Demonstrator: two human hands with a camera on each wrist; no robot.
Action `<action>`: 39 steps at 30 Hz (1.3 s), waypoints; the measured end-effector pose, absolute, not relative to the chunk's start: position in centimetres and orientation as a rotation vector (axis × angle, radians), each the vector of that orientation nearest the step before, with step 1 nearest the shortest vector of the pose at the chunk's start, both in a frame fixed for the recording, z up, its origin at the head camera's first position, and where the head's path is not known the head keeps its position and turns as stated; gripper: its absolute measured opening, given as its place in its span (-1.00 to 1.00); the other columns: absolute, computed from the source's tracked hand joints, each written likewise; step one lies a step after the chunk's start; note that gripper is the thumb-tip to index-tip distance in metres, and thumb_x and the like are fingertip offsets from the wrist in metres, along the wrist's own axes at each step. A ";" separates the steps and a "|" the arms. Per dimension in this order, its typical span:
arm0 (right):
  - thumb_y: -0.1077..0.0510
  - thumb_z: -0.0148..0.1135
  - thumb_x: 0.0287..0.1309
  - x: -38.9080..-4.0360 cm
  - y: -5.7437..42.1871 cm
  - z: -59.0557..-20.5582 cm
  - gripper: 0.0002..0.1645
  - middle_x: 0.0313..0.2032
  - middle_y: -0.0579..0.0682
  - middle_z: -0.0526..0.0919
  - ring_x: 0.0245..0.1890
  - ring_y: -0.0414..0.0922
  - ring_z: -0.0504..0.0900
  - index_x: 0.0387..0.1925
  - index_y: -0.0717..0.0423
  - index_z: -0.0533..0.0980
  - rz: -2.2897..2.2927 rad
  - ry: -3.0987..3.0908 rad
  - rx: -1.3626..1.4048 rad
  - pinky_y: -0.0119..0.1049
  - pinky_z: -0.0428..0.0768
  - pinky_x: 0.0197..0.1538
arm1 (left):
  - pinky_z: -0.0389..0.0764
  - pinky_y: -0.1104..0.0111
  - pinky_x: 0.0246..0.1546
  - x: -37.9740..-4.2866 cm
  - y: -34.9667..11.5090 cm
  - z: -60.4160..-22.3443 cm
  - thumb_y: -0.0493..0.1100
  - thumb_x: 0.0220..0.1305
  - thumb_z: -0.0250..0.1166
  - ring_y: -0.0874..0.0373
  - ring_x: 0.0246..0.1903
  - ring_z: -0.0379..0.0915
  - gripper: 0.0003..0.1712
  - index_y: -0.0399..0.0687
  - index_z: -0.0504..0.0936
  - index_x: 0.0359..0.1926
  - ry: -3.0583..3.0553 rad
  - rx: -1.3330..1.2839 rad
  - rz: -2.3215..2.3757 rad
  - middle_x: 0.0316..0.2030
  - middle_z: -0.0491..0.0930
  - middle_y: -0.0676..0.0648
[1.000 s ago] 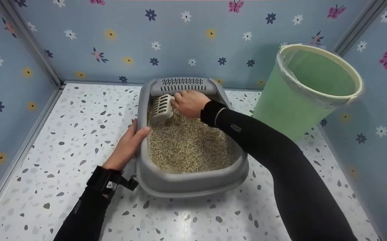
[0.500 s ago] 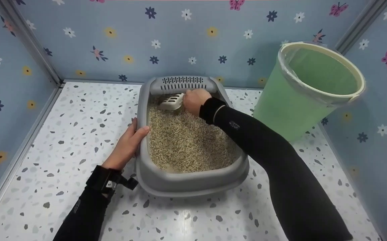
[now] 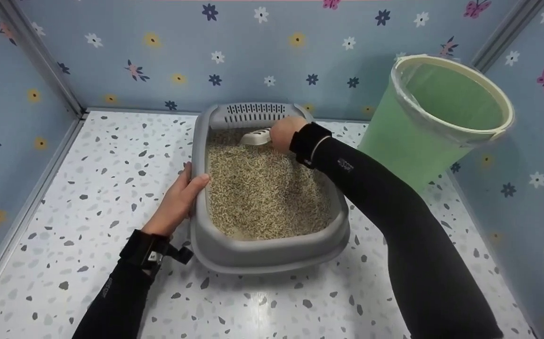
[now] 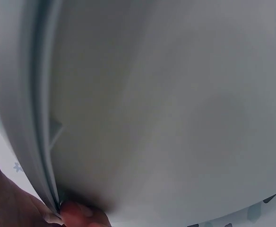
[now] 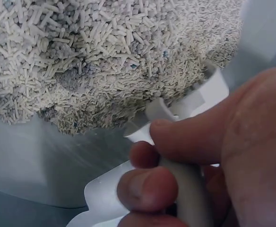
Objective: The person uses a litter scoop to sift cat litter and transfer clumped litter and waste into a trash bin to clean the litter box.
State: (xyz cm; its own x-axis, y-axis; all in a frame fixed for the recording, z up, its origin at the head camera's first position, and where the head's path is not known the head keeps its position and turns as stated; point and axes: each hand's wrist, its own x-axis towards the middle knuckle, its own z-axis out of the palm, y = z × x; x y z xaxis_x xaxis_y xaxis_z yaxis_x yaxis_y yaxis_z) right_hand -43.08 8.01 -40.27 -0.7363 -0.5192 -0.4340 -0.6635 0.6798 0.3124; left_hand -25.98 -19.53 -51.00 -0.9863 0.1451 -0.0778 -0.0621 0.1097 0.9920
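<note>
A grey litter box point(image 3: 272, 256) filled with pellet litter point(image 3: 267, 197) sits on the floor. My left hand point(image 3: 177, 200) holds its left rim, thumb on top and fingers outside; in the left wrist view a fingertip point(image 4: 79, 215) presses under the lip. Near the back of the box my right hand point(image 3: 287, 134) grips a slotted white litter scoop point(image 3: 255, 137) by its handle. The right wrist view has the fingers curled round that handle point(image 5: 187, 189), with the scoop's head near the litter. Clumped darker litter point(image 5: 74, 78) shows there too.
A green bin point(image 3: 403, 132) with a clear liner and cream rim stands to the right, behind the right forearm. Flower-patterned panels point(image 3: 243, 52) close off the back and both sides. Speckled white flooring point(image 3: 93, 188) surrounds the box.
My right hand has moved the scoop rightward along the back of the box, and the scoop has tilted. The left hand stays on the rim.
</note>
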 end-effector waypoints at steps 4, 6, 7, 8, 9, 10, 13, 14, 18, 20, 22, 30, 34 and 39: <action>0.28 0.06 0.54 -43.2 8.9 -39.6 -0.72 -0.47 -0.06 0.25 -0.45 -0.08 0.21 -0.40 0.08 0.38 0.604 2.540 -0.835 -0.18 0.27 -0.33 | 0.48 0.01 0.45 -26.0 -19.6 -50.8 0.38 0.65 0.14 -0.23 0.57 0.23 0.16 0.10 -0.35 0.83 2.231 0.069 1.949 0.79 -0.16 -0.21; 0.29 0.06 0.51 -43.0 9.3 -39.1 -0.69 -0.48 -0.06 0.21 -0.47 -0.09 0.16 -0.45 0.05 0.35 0.596 2.533 -0.763 -0.17 0.24 -0.34 | 0.60 0.07 0.32 -26.0 -19.7 -50.8 0.40 0.64 0.14 -0.28 0.51 0.33 0.16 0.12 -0.33 0.84 2.241 0.068 1.938 0.77 -0.06 -0.27; 0.30 0.06 0.49 -42.9 9.5 -38.9 -0.67 -0.49 -0.06 0.19 -0.47 -0.09 0.15 -0.47 0.04 0.33 0.592 2.532 -0.725 -0.17 0.23 -0.35 | 0.63 0.11 0.26 -26.0 -19.7 -50.8 0.40 0.64 0.15 -0.30 0.47 0.38 0.15 0.13 -0.32 0.84 2.242 0.067 1.940 0.74 0.01 -0.30; 0.31 0.06 0.47 -42.8 9.7 -38.6 -0.66 -0.49 -0.06 0.18 -0.48 -0.10 0.14 -0.49 0.03 0.31 0.593 2.530 -0.696 -0.17 0.22 -0.36 | 0.64 0.14 0.23 -25.9 -19.7 -50.9 0.39 0.65 0.14 -0.31 0.44 0.41 0.14 0.12 -0.31 0.84 2.244 0.070 1.942 0.73 0.04 -0.31; 0.31 0.06 0.46 -42.6 9.8 -38.4 -0.65 -0.49 -0.06 0.18 -0.48 -0.10 0.13 -0.50 0.02 0.29 0.595 2.530 -0.672 -0.18 0.23 -0.37 | 0.66 0.14 0.19 -25.9 -19.8 -50.9 0.39 0.65 0.14 -0.32 0.40 0.44 0.13 0.10 -0.28 0.85 2.244 0.066 1.945 0.69 0.12 -0.35; 0.32 0.06 0.46 -42.4 10.0 -38.1 -0.65 -0.49 -0.06 0.18 -0.49 -0.10 0.12 -0.50 0.02 0.31 0.579 2.529 -0.641 -0.18 0.22 -0.38 | 0.64 0.15 0.23 -25.9 -19.8 -50.9 0.37 0.66 0.14 -0.31 0.43 0.41 0.12 0.10 -0.28 0.85 2.240 0.071 1.951 0.69 0.10 -0.35; 0.35 0.05 0.42 -41.9 10.2 -37.2 -0.63 -0.51 -0.07 0.18 -0.52 -0.12 0.12 -0.52 0.00 0.31 0.547 2.502 -0.606 -0.23 0.23 -0.43 | 0.44 0.14 0.47 -26.0 -19.7 -50.9 0.34 0.68 0.12 -0.23 0.59 0.21 0.11 0.06 -0.30 0.84 2.227 0.083 1.965 0.76 -0.07 -0.29; 0.37 0.05 0.40 -41.7 10.3 -36.9 -0.62 -0.52 -0.08 0.17 -0.54 -0.13 0.11 -0.54 -0.01 0.29 0.529 2.488 -0.601 -0.25 0.21 -0.44 | 0.38 0.13 0.51 -26.0 -19.6 -50.9 0.33 0.69 0.12 -0.20 0.61 0.16 0.10 0.05 -0.31 0.84 2.222 0.089 1.971 0.78 -0.13 -0.26; 0.39 -0.02 0.35 -41.3 10.4 -36.0 -0.52 -0.58 -0.13 0.04 -0.57 -0.19 -0.03 -0.62 -0.08 0.14 0.501 2.422 -0.602 -0.30 0.08 -0.46 | 0.49 0.20 0.41 -26.1 -19.5 -50.9 0.30 0.69 0.14 -0.26 0.51 0.32 0.08 0.08 -0.26 0.85 2.223 0.099 1.990 0.73 0.01 -0.31; 0.37 -0.03 0.33 -41.2 10.5 -35.4 -0.52 -0.59 -0.14 0.00 -0.55 -0.19 -0.08 -0.64 -0.08 0.11 0.500 2.397 -0.611 -0.29 0.04 -0.42 | 0.63 0.25 0.22 -26.1 -19.5 -50.9 0.30 0.69 0.15 -0.32 0.36 0.47 0.04 0.09 -0.17 0.85 2.228 0.099 1.999 0.60 0.22 -0.41; 0.37 -0.05 0.27 -40.9 10.6 -34.8 -0.54 -0.59 -0.14 -0.01 -0.54 -0.18 -0.09 -0.64 -0.08 0.10 0.528 2.368 -0.627 -0.28 0.03 -0.40 | 0.71 0.26 0.05 -26.2 -19.5 -50.9 0.31 0.68 0.15 -0.35 0.23 0.55 0.01 0.09 -0.09 0.84 2.235 0.099 2.000 0.44 0.36 -0.47; 0.43 -0.10 0.11 -39.0 10.7 -33.2 -0.55 -0.60 -0.16 -0.01 -0.56 -0.21 -0.12 -0.70 -0.10 0.11 0.648 2.276 -0.701 -0.31 0.01 -0.44 | 0.69 0.23 -0.02 -26.3 -19.6 -50.8 0.33 0.67 0.14 -0.36 0.11 0.54 -0.02 0.12 -0.02 0.83 2.266 0.121 1.977 0.24 0.42 -0.45; 0.43 -0.12 0.05 -38.4 10.5 -32.6 -0.56 -0.61 -0.17 -0.02 -0.58 -0.22 -0.11 -0.72 -0.09 0.11 0.648 2.303 -0.699 -0.33 0.01 -0.49 | 0.67 0.26 0.02 -26.3 -19.6 -50.8 0.36 0.66 0.13 -0.36 0.20 0.50 0.04 0.15 -0.13 0.85 2.276 0.112 1.960 0.38 0.38 -0.43; 0.41 -0.06 0.22 -37.9 9.7 -33.1 -0.53 -0.58 -0.14 0.02 -0.55 -0.19 -0.03 -0.66 -0.09 0.11 0.670 2.381 -0.715 -0.29 0.10 -0.46 | 0.64 0.23 0.13 -26.2 -19.6 -50.8 0.37 0.65 0.14 -0.35 0.28 0.48 0.09 0.13 -0.22 0.85 2.269 0.086 1.947 0.47 0.33 -0.41</action>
State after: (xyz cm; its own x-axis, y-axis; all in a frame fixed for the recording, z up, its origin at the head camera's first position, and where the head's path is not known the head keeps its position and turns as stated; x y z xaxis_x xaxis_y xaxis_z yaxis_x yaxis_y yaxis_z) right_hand -37.95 9.71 -33.12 -0.7012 -0.3340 -0.6299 -0.6134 0.7330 0.2941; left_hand -26.16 -19.55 -50.77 -0.9870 0.1411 -0.0771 -0.0548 0.1557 0.9863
